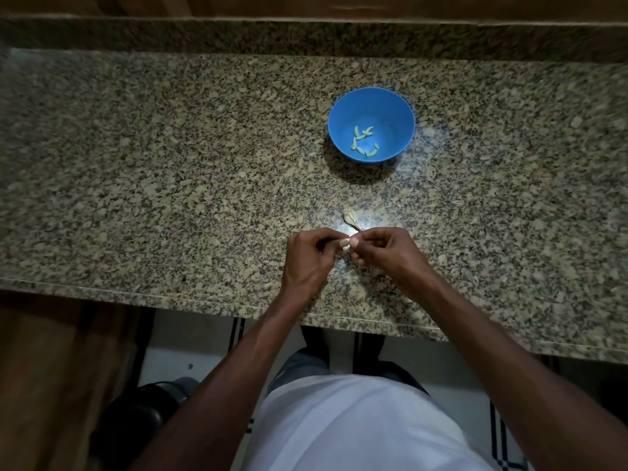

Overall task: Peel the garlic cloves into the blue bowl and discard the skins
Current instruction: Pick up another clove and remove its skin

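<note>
Left hand [307, 256] and right hand [380, 249] meeting above near edge of countertop [170, 164], fingertips touching. Fingers of both curled in, pinching one small pale garlic clove [345, 244] between thumbs and forefingers. Clove mostly hidden by fingertips; peeled or not, cannot tell. Wrists angled inward, forearms coming up from below counter edge.

Just beyond the fingertips: thin, papery, pale garlic skin [351, 219] lying on the stone, curled and tapering to a stalk-like end, close to right hand but contact unclear.

Blue bowl [401, 107] further back and slightly right, well apart from hands. Round, smooth, matte plastic look, plain rim. Inside on the bottom: peeled cloves [364, 141], small, pale yellow-green, curved slivers, loosely scattered. Dark shadow of bowl falling toward near-left side.

Countertop speckled granite, beige/black/grey flecks, polished, bright glare patch around the hands. Raised strip of same stone along the back, wood surface [306, 5] behind it. Straight front edge with a thin lip.

Below: white shirt [356, 423], pale floor tiles [163, 362] with dark lines, dim.
</note>
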The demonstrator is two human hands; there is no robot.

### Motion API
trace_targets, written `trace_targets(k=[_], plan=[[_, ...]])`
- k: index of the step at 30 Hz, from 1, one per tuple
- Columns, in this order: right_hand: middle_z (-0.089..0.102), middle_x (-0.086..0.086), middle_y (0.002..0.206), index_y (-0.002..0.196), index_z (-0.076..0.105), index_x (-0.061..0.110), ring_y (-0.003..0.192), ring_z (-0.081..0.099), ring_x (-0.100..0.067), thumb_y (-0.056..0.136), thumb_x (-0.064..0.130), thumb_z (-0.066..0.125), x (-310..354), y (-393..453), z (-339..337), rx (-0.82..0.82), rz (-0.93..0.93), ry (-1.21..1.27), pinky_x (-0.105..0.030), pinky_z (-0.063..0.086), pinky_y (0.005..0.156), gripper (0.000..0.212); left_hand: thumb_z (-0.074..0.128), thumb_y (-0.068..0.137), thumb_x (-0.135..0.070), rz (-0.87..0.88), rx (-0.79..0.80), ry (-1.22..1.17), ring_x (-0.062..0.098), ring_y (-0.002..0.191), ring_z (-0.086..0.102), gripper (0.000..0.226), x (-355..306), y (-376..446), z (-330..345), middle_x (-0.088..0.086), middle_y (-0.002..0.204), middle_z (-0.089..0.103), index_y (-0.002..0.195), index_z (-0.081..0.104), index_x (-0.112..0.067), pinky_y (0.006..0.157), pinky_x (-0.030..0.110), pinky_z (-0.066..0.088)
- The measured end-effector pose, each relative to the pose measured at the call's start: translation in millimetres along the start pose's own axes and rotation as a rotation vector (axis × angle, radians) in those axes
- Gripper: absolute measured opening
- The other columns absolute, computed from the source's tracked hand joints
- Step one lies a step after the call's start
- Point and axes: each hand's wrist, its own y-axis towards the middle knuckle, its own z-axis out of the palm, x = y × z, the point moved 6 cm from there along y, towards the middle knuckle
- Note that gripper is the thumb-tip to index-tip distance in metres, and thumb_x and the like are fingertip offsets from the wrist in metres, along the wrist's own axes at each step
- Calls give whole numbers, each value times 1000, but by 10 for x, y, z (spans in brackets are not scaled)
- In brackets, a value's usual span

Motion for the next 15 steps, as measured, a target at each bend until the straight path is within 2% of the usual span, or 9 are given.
trace_targets(k=[2,4,9,13,15], plan=[[78,-12,82,98,78,8,70,73,-17,93,19,79,55,14,0,-71,-80,-154,-32,61,67,12,81,89,-21,-52,-7,-33,-2,76,73,10,14,7,12,-11,84,78,97,83,-16,67,20,61],[77,-3,79,96,78,13,68,73,-10,94,21,78,115,18,0,-141,-168,-302,-23,59,62,8,84,86,-25,-127,-12,-88,0,77,74,14,28,13,28,-9,84,78,96,83,-15,67,20,61],[76,5,83,98,78,13,71,71,0,96,17,74,168,-47,28,-236,-373,-463,-13,55,62,6,85,84,-18,-276,54,-295,17,80,77,23,82,1,84,5,89,79,101,79,-5,69,28,63],[76,7,83,98,79,14,75,70,3,96,18,74,125,-63,20,-287,-384,-426,-9,52,63,7,82,86,-11,-310,79,-395,20,76,76,19,70,-23,87,11,87,79,102,77,0,68,25,60],[78,5,85,100,79,14,78,74,-3,94,19,77,45,-50,21,-280,-292,-282,-16,58,69,8,80,88,-8,-309,73,-409,18,73,75,17,57,-31,80,13,85,78,102,77,1,65,22,58]])
